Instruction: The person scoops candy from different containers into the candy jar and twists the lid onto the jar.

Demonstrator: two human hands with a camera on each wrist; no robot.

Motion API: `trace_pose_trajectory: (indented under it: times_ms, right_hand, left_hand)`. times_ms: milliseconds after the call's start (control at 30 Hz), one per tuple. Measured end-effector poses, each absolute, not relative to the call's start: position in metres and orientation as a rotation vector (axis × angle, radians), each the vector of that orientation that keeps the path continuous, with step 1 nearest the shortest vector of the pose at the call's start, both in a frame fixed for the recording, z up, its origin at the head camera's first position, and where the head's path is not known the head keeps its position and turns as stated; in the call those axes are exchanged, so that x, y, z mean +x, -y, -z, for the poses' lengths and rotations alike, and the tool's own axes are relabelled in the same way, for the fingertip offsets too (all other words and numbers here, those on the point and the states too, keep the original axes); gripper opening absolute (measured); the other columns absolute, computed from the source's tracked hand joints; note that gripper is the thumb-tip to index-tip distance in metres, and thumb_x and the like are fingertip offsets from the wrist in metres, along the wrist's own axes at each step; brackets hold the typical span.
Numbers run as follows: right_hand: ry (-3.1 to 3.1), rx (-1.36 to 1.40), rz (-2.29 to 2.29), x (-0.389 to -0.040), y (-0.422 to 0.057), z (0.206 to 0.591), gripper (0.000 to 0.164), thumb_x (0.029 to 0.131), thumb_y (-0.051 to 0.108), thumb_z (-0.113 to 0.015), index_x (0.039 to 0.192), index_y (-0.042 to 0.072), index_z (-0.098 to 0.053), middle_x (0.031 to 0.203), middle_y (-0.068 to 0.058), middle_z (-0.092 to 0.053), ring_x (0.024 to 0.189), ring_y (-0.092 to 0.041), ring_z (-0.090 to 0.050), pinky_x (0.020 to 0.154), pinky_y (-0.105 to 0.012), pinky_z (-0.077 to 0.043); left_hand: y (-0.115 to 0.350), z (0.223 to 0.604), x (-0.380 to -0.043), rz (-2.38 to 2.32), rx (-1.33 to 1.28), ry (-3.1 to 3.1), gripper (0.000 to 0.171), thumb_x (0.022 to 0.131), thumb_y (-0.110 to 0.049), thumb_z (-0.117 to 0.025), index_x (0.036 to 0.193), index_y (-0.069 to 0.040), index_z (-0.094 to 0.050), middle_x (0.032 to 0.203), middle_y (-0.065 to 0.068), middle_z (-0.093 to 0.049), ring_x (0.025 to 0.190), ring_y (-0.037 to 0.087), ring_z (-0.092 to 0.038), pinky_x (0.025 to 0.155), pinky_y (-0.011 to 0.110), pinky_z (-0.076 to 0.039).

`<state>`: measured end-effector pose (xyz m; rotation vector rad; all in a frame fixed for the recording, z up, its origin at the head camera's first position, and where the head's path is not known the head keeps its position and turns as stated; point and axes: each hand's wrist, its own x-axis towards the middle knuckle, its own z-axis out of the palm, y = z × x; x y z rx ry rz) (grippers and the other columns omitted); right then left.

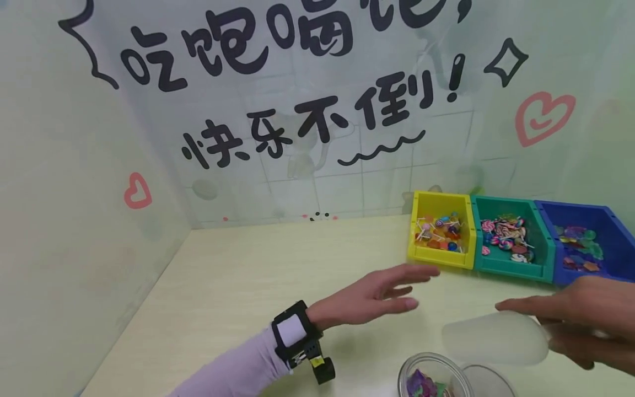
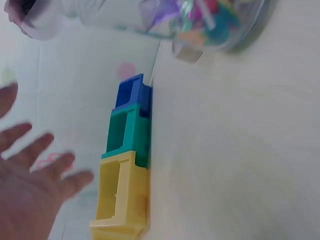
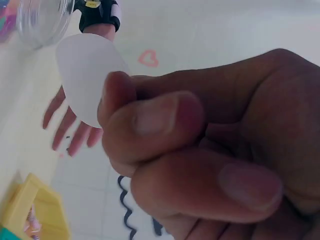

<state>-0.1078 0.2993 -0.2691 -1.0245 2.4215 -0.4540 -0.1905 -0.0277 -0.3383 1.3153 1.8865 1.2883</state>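
My right hand [image 1: 590, 317] pinches a translucent white, flat-looking plastic piece with rounded ends [image 1: 493, 337]. In the right wrist view the piece [image 3: 80, 70] juts out past the curled fingertips and overlaps part of the left hand. My left hand [image 1: 364, 295] is held over the table with its fingers stretched to the right, holding nothing. Spread fingers of that hand [image 2: 30, 185] also show in the left wrist view. Below the plastic piece stands a clear jar [image 1: 404, 380] with colourful small pieces [image 1: 421, 383] inside, cut off by the lower edge.
A clear round disc or lid [image 1: 503, 380] lies beside the jar. At the back right, a yellow bin [image 1: 441, 258] and a green bin [image 1: 513, 269] hold small lollipops and candies; a blue bin [image 1: 615, 259] has translucent coloured pieces. A printed curtain [image 1: 297, 193] hangs behind the table.
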Motion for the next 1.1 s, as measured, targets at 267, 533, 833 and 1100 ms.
trace_pose_trajectory:
  times_ms: [267, 533, 833, 1100]
  right_hand:
    - [-2.443, -0.497, 0.679, -0.149, -0.297, 0.258, 0.052, 0.101, 0.022, -0.047, 0.14, -0.01, -0.036, 0.074, 0.003, -0.056, 0.041, -0.007, -0.045, 0.04, -0.027, -0.042]
    - [-2.729, -0.385, 0.853, -0.196, -0.27, 0.301, 0.02, 0.102, 0.013, -0.042, 0.097, -0.003, -0.051, 0.069, -0.002, -0.056, 0.043, -0.013, -0.047, 0.042, -0.028, -0.044]
    - [-2.759, -0.203, 0.962, -0.231, -0.239, 0.335, 0.028, 0.101, 0.014, -0.037, 0.092, -0.008, -0.051, 0.065, -0.006, -0.058, 0.047, -0.014, -0.051, 0.046, -0.031, -0.047]
    - [-2.769, -0.117, 0.951, -0.245, -0.229, 0.349, 0.04, 0.103, 0.02, -0.035, 0.078, -0.003, -0.055, 0.055, -0.003, -0.058, 0.045, -0.014, -0.056, 0.049, -0.033, -0.051]
  left_hand:
    - [-0.004, 0.36, -0.238, -1.467, 0.813, -2.347, 0.056, 0.102, -0.031, -0.044, 0.153, -0.026, -0.02, 0.159, -0.007, -0.024, 0.145, 0.021, -0.03, 0.114, 0.038, -0.034]
    - [-0.037, 0.383, -0.275, -1.508, 0.482, -2.381, 0.057, 0.104, -0.03, -0.038, 0.154, -0.017, -0.016, 0.16, 0.001, -0.024, 0.145, 0.018, -0.028, 0.117, 0.037, -0.028]
    - [-0.058, 0.394, -0.284, -1.504, 0.519, -2.373, 0.052, 0.104, -0.027, -0.037, 0.153, -0.017, -0.021, 0.157, 0.0, -0.031, 0.143, 0.015, -0.031, 0.118, 0.039, -0.026]
    - [-0.053, 0.394, -0.282, -1.492, 0.589, -2.349, 0.052, 0.104, -0.027, -0.037, 0.153, -0.021, -0.021, 0.157, -0.002, -0.031, 0.141, 0.013, -0.034, 0.118, 0.039, -0.026]
